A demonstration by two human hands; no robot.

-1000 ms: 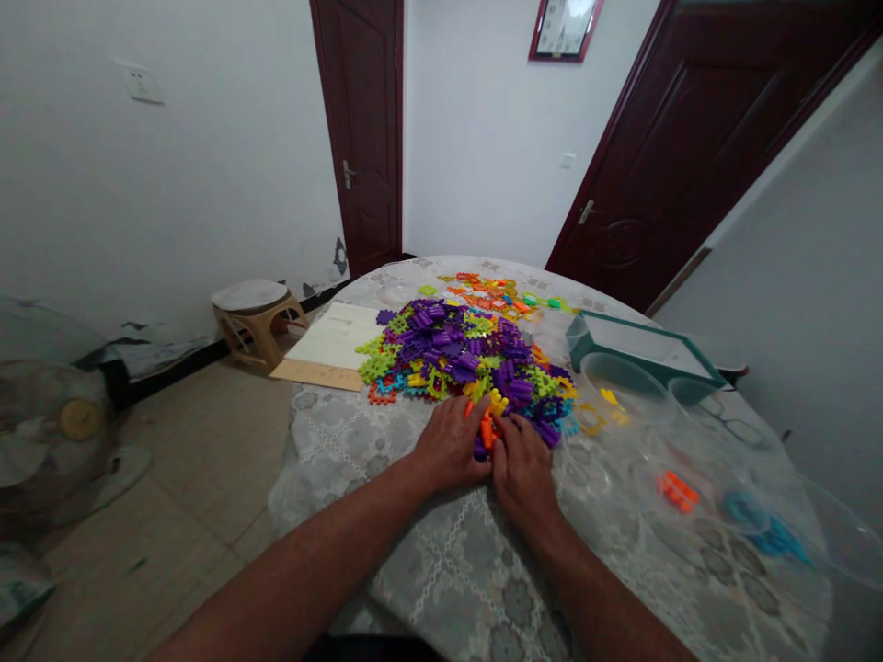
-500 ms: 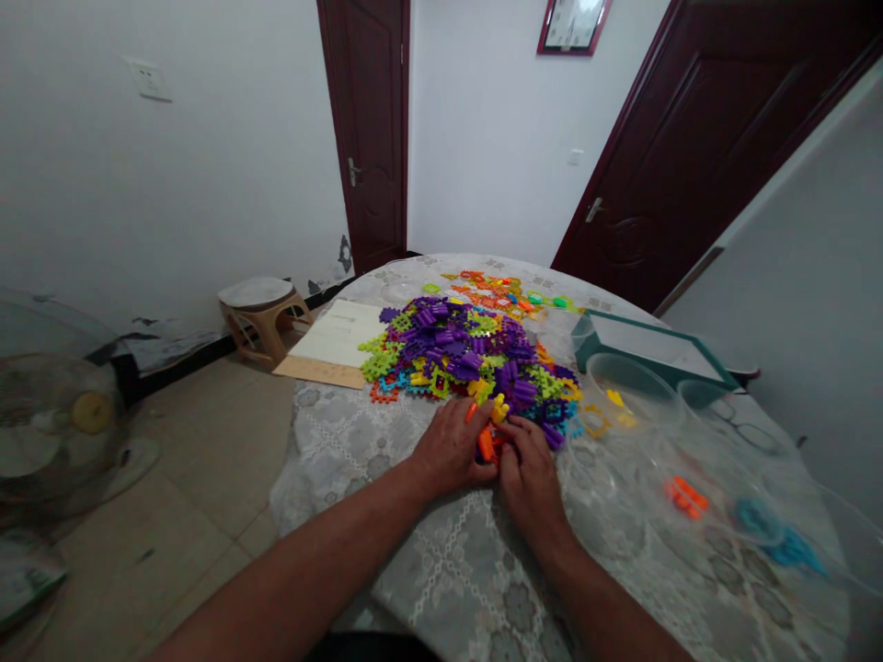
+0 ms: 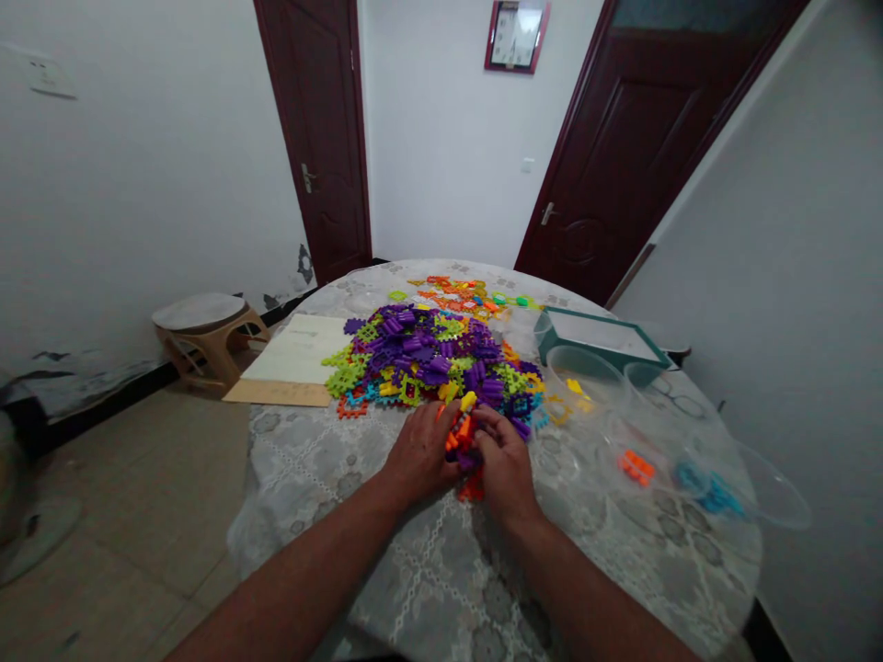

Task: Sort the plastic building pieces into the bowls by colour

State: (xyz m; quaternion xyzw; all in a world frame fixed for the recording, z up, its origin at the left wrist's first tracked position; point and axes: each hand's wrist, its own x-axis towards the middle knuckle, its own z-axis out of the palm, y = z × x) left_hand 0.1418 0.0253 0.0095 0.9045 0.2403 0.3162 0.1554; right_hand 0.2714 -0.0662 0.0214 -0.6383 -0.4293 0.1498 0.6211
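At the near edge of a big heap of plastic building pieces [image 3: 428, 345], mostly purple and lime green, both hands meet around orange building pieces [image 3: 464, 432]. My left hand [image 3: 422, 450] is closed on them from the left, its fingers curled over. From the other side my right hand [image 3: 507, 464] pinches at the same cluster with bent fingers. A yellow piece [image 3: 468, 401] pokes up between the hands. Beneath them shows a red-orange piece [image 3: 472, 487], with a bit of purple above it. The fingers partly hide how the pieces join.
Clear plastic tubs on the right hold yellow pieces [image 3: 578, 390], orange pieces [image 3: 636, 467] and blue pieces [image 3: 717, 492]. Behind them is a green-rimmed box [image 3: 607, 336], with eyeglasses [image 3: 686, 405] nearby. A pale board [image 3: 293, 354] lies left; flat orange pieces [image 3: 452, 296] lie beyond the heap.
The camera view has swung to the right, so the scene sits further left. Both hands stay on the orange pieces; more of the red-orange piece now shows below them.
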